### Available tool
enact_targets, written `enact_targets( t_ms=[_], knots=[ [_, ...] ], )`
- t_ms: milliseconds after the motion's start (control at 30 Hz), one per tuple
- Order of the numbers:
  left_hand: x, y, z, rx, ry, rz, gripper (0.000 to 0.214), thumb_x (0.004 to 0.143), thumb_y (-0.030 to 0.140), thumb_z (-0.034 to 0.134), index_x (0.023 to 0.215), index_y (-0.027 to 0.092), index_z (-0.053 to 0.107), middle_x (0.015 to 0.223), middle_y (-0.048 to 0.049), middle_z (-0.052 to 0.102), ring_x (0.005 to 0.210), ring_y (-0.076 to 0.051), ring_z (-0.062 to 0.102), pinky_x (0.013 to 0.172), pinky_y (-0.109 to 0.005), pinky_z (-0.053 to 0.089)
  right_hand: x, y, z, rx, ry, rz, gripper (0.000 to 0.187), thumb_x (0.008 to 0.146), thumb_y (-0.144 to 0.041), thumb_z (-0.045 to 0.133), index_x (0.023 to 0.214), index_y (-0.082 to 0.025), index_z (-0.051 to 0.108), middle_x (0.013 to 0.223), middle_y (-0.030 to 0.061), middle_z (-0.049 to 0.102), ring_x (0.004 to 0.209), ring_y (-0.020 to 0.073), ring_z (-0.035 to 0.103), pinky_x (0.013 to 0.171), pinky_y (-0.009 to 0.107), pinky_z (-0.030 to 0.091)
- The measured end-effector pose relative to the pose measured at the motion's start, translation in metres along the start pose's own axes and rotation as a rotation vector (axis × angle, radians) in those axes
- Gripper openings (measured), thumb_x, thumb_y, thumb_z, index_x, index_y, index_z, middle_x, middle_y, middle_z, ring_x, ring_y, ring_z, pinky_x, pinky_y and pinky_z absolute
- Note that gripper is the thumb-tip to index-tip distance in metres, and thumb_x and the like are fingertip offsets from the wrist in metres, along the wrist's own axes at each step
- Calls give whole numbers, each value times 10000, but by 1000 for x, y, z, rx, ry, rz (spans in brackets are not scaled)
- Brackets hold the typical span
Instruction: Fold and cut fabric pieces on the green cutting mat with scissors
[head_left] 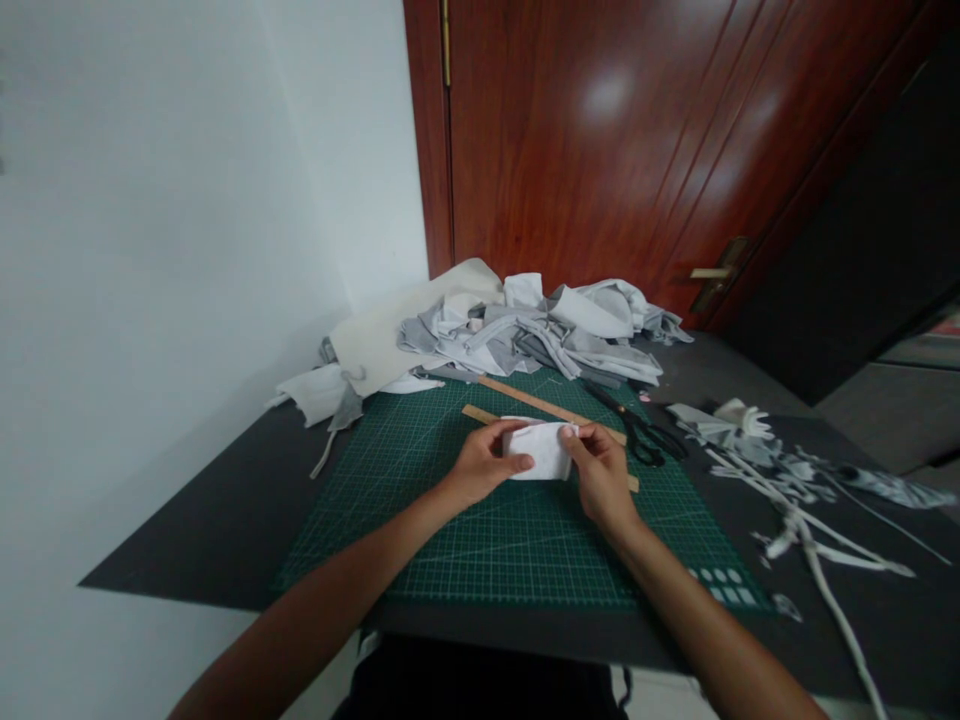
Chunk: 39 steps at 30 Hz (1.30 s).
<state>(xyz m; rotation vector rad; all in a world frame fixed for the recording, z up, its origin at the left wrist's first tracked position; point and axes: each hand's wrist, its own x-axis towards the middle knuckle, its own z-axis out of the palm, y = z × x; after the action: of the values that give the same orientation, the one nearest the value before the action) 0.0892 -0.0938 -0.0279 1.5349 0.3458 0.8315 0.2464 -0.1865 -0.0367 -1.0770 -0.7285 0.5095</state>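
Between both hands is a small folded piece of white fabric (541,455), held above the green cutting mat (495,560). My left hand (484,462) grips its left end, thumb across the front face and fingers behind. At the right end, my right hand (600,468) pinches the upper corner between thumb and fingers. Two wooden rulers lie on the mat behind the hands: one ruler (536,398) slants across farther back, and the other ruler (478,412) is partly covered by the fabric and hands. Black-handled scissors (645,435) rest right of my right hand.
A heap of grey and white fabric pieces (517,335) spreads along the back of the dark table (217,520). Scraps and strips (787,500) lie on the right side. A white wall (187,200) stands at left, with a reddish wooden door (570,130) behind.
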Motion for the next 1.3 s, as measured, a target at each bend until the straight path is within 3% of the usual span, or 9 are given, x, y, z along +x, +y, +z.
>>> enact_targets(
  t_ms=[167, 367, 467, 567, 767, 933, 1100, 1233, 1300],
  knots=[
    [-2, 1, 3, 243, 61, 40, 426, 791, 561, 739, 916, 155, 772, 1000, -89, 744, 920, -241, 670, 816, -325, 510, 0, 2, -2, -28, 11, 23, 347, 703, -481, 858, 685, -220, 629, 640, -47, 603, 583, 140, 487, 568, 271, 374],
    [-1, -14, 1, 200, 229, -97, 706, 821, 808, 532, 621, 138, 634, 571, -17, 575, 558, -136, 502, 532, -252, 361, 3, 2, -2, 45, 61, 64, 384, 671, -482, 872, 653, -222, 591, 628, -57, 548, 580, 130, 462, 556, 262, 367],
    [-1, -14, 3, 20, 99, -135, 686, 703, 802, 682, 767, 120, 700, 678, -42, 660, 654, -165, 592, 613, -266, 442, 4, 0, -1, 89, 86, 83, 385, 645, -469, 888, 654, -224, 591, 624, -57, 562, 577, 132, 480, 551, 266, 389],
    [-2, -13, 5, -21, -71, -157, 657, 539, 623, 901, 927, 121, 731, 842, -58, 727, 769, -196, 654, 725, -299, 496, 7, -3, -2, 187, 124, 135, 407, 597, -446, 912, 642, -225, 574, 632, -58, 593, 591, 141, 527, 580, 284, 444],
    [-2, -22, 5, 75, -4, -179, 597, 681, 710, 774, 694, 122, 668, 679, -45, 663, 666, -171, 633, 657, -296, 511, 15, -6, -5, 249, 211, 128, 406, 535, -422, 934, 637, -228, 592, 659, -48, 642, 622, 152, 585, 628, 310, 497],
    [-5, -15, 9, -89, -42, -226, 672, 730, 758, 706, 856, 98, 711, 839, -87, 699, 796, -204, 663, 753, -370, 573, 13, -7, -5, 174, 203, 78, 411, 568, -453, 917, 639, -223, 584, 646, -55, 626, 595, 139, 557, 586, 283, 464],
    [-7, -6, 15, -195, -46, -136, 770, 551, 478, 950, 1196, 161, 674, 1147, -99, 714, 1017, -246, 663, 893, -358, 524, 4, -2, 0, 137, 103, 62, 399, 652, -462, 884, 655, -226, 562, 652, -61, 583, 605, 135, 525, 601, 280, 443],
    [-6, -12, 12, 4, 70, -129, 557, 696, 644, 800, 866, 119, 724, 825, -49, 709, 776, -195, 627, 734, -299, 479, 0, -1, 4, 163, 92, 117, 388, 635, -449, 898, 650, -223, 582, 637, -63, 564, 587, 132, 494, 585, 276, 410],
    [-5, -16, 9, 106, 145, -132, 635, 778, 753, 649, 651, 131, 644, 630, -14, 604, 630, -152, 535, 613, -270, 402, 0, -2, 4, 191, 95, 147, 393, 620, -444, 908, 644, -219, 587, 643, -61, 567, 594, 132, 494, 592, 274, 405]
  ],
)
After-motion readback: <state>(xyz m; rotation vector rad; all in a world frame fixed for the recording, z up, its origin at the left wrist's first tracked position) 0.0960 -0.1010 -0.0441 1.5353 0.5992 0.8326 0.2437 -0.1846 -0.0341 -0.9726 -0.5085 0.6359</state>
